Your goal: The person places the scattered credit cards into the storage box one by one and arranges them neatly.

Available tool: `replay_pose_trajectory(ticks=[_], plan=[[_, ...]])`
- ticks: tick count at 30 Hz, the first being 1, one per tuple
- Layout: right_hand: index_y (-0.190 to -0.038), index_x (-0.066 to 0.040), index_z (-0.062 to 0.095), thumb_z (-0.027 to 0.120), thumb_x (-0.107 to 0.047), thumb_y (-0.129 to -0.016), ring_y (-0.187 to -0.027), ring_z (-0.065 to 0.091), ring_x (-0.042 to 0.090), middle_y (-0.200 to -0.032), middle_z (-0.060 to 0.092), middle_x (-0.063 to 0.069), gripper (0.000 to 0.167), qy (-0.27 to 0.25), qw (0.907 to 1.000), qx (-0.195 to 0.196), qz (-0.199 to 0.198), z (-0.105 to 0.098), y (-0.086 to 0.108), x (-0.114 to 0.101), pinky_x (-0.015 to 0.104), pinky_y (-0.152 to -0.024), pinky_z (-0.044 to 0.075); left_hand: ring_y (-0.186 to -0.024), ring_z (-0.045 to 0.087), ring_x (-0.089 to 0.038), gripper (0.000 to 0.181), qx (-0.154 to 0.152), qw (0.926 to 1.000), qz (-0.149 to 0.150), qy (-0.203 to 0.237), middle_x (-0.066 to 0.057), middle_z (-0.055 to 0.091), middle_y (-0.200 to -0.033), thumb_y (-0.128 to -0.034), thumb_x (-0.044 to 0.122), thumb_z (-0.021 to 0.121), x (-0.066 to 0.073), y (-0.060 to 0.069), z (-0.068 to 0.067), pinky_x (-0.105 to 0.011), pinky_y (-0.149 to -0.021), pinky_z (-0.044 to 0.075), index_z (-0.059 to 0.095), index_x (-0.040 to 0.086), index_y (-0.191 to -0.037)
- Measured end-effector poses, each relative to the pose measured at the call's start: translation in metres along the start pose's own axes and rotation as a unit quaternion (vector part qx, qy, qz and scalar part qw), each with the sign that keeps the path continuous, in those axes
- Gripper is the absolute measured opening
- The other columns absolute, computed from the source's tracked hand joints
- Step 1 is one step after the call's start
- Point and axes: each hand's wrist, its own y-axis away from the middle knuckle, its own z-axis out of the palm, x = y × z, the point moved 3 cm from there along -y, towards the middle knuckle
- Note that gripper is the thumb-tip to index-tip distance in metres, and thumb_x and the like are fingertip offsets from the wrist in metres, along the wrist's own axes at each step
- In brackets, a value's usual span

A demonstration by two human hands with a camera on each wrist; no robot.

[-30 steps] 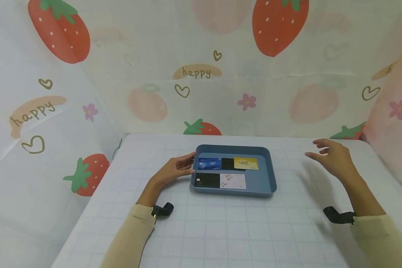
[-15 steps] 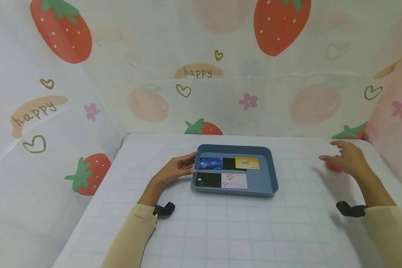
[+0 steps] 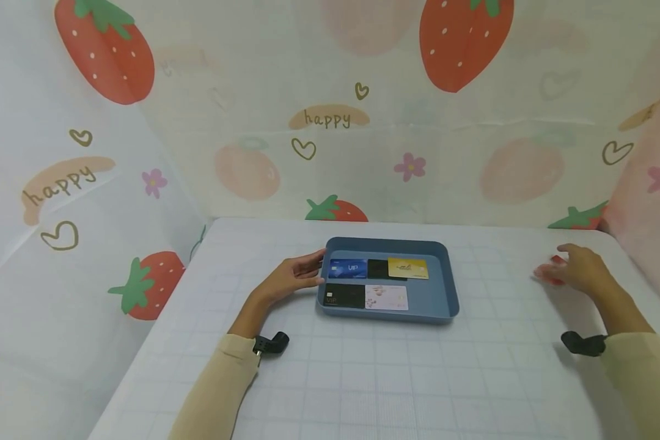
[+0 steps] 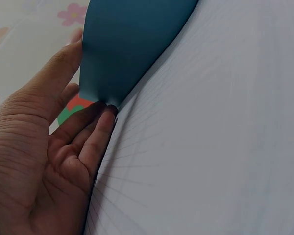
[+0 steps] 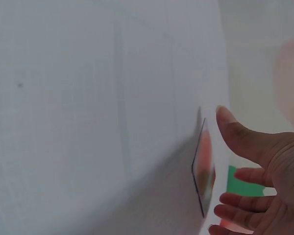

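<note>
A shallow blue tray (image 3: 429, 299) holds several cards: a blue VIP card (image 3: 348, 269), a yellow card (image 3: 408, 267), a black VIP card (image 3: 343, 296), a pale patterned card (image 3: 386, 297) and another black card (image 3: 377, 269) partly under the yellow one. My left hand (image 3: 288, 278) grips the tray's left end, its thumb at the rim and fingertips low against the wall in the left wrist view. At the far right, my right hand (image 3: 583, 272) reaches over a thin, flat, reddish card-like piece (image 5: 205, 169) on the table. Its thumb is spread from the fingers, apart from the piece.
A white table (image 3: 374, 379) with a faint grid lies under everything. Behind it hangs a cloth backdrop (image 3: 242, 79) printed with strawberries, hearts and flowers. Dark wrist cameras (image 3: 272, 343) sit on both wrists, below beige sleeves (image 3: 214, 391).
My right hand has moved rightward and down toward the table, beside the reddish piece, which it hid at first. The left hand stays on the tray. The whole view shifts slightly.
</note>
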Motion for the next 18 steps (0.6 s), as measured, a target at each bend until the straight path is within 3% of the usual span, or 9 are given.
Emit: replay_pose_trajectory(ticks=[6, 10, 18], plan=[[-0.132, 0.035, 0.026, 0.077, -0.033, -0.087, -0.118, 0.034, 0.070, -0.126, 0.033, 0.058, 0.096, 0.004, 0.9998, -0.016, 0.015, 0.006, -0.003, 0.009, 0.075, -0.103, 0.033, -0.144, 0.041, -0.030, 0.073, 0.000, 1.0000, 0.001, 0.006, -0.010, 0.037, -0.161, -0.0929, 0.006, 0.074, -0.003, 0.000, 0.001, -0.029, -0.114, 0.040, 0.037, 0.004, -0.156], [-0.134, 0.035, 0.022, 0.079, -0.041, -0.086, -0.117, 0.031, 0.070, -0.125, 0.029, 0.058, 0.107, -0.001, 0.9992, -0.027, 0.030, 0.008, -0.005, 0.011, 0.076, -0.102, 0.033, -0.144, 0.042, -0.030, 0.074, 0.001, 1.0000, -0.001, 0.009, -0.011, 0.037, -0.161, -0.0928, 0.007, 0.075, -0.002, 0.001, 0.001, -0.029, -0.114, 0.040, 0.037, 0.002, -0.156], [-0.123, 0.032, 0.037, 0.078, -0.042, -0.085, -0.102, 0.039, 0.067, -0.112, 0.040, 0.052, 0.093, 0.025, 0.9984, -0.025, 0.043, 0.006, -0.006, 0.013, 0.073, -0.089, 0.040, -0.145, 0.041, -0.030, 0.072, 0.003, 1.0000, 0.003, 0.004, -0.013, 0.036, -0.161, -0.0935, 0.004, 0.073, -0.002, 0.001, -0.001, -0.030, -0.114, 0.040, 0.037, 0.003, -0.156]])
